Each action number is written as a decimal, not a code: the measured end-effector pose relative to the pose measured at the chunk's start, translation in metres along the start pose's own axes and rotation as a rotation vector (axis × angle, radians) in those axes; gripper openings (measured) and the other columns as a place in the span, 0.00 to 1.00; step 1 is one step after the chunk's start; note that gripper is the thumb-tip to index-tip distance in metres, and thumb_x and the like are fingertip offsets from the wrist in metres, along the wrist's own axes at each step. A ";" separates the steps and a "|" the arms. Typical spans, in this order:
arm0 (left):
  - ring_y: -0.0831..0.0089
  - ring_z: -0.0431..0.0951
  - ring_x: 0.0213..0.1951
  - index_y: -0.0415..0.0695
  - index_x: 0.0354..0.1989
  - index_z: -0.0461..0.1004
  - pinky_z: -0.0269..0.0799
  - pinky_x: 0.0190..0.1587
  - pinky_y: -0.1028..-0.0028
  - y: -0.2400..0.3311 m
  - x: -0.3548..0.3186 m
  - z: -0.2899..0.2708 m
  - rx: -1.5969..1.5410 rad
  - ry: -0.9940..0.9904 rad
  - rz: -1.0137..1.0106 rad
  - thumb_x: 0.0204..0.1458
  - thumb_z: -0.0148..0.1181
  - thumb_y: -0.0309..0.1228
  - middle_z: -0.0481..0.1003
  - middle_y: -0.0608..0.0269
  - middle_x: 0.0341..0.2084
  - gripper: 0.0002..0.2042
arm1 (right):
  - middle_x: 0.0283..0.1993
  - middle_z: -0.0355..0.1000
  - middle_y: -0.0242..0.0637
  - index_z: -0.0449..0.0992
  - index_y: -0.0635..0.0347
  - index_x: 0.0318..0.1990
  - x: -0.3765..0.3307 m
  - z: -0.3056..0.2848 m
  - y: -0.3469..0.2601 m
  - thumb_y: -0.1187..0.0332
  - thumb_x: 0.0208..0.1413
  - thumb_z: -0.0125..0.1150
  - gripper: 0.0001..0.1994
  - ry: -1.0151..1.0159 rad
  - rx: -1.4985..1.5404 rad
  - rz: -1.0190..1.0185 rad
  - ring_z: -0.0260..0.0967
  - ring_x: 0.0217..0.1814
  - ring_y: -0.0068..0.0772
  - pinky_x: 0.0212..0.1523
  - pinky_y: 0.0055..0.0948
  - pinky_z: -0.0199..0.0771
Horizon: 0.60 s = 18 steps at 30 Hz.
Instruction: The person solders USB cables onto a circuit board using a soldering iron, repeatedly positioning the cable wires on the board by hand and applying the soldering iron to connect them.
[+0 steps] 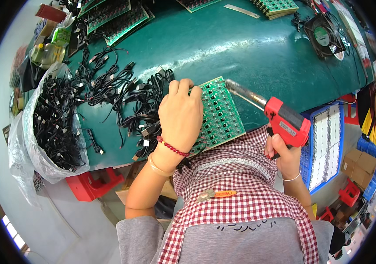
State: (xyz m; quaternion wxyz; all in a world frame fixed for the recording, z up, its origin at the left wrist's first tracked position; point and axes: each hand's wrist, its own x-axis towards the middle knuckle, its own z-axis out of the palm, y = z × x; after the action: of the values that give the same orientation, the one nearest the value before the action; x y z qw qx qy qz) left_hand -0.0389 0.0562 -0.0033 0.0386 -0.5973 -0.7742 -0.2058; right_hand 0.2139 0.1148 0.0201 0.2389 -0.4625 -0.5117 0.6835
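Note:
A green circuit board panel with rows of small parts lies at the table's near edge, in front of my apron. My left hand bends over its left side, fingers curled down and closed; what they pinch, if anything, is hidden beneath the hand. My right hand grips a red and black soldering gun by its handle. The gun's metal front and thin feed tube point up and left, with the end by the panel's far right corner. Black cables with USB plugs lie heaped just left of my left hand.
A clear plastic bag full of black cables sits at the left table edge. More board panels and a board stack lie at the back, near a metal strip. A fan stands far right; a blue crate is beside the table.

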 end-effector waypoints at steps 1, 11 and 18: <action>0.66 0.72 0.33 0.42 0.26 0.72 0.71 0.30 0.70 -0.001 0.000 0.002 0.033 -0.017 -0.011 0.44 0.59 0.24 0.72 0.65 0.33 0.02 | 0.21 0.66 0.31 0.69 0.66 0.39 -0.002 -0.001 0.004 0.67 0.58 0.57 0.10 -0.008 -0.060 -0.007 0.62 0.20 0.19 0.23 0.22 0.63; 0.66 0.74 0.33 0.43 0.26 0.72 0.72 0.30 0.69 -0.004 0.007 0.005 0.033 -0.068 -0.070 0.44 0.58 0.25 0.71 0.64 0.30 0.02 | 0.19 0.66 0.33 0.68 0.69 0.46 0.001 0.004 0.020 0.68 0.57 0.55 0.14 -0.080 -0.151 -0.018 0.62 0.18 0.21 0.22 0.22 0.61; 0.66 0.74 0.34 0.42 0.26 0.72 0.72 0.31 0.69 0.000 0.008 0.005 0.063 -0.087 -0.104 0.44 0.58 0.25 0.71 0.64 0.33 0.02 | 0.20 0.67 0.33 0.71 0.66 0.30 0.005 0.010 0.020 0.71 0.57 0.55 0.07 -0.040 -0.155 -0.004 0.62 0.19 0.20 0.22 0.22 0.62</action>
State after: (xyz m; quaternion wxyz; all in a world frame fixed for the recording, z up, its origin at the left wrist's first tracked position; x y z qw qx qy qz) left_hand -0.0397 0.0651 -0.0054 0.0128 -0.5631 -0.8112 -0.1570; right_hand 0.2056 0.1065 0.0008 0.1937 -0.4648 -0.5688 0.6504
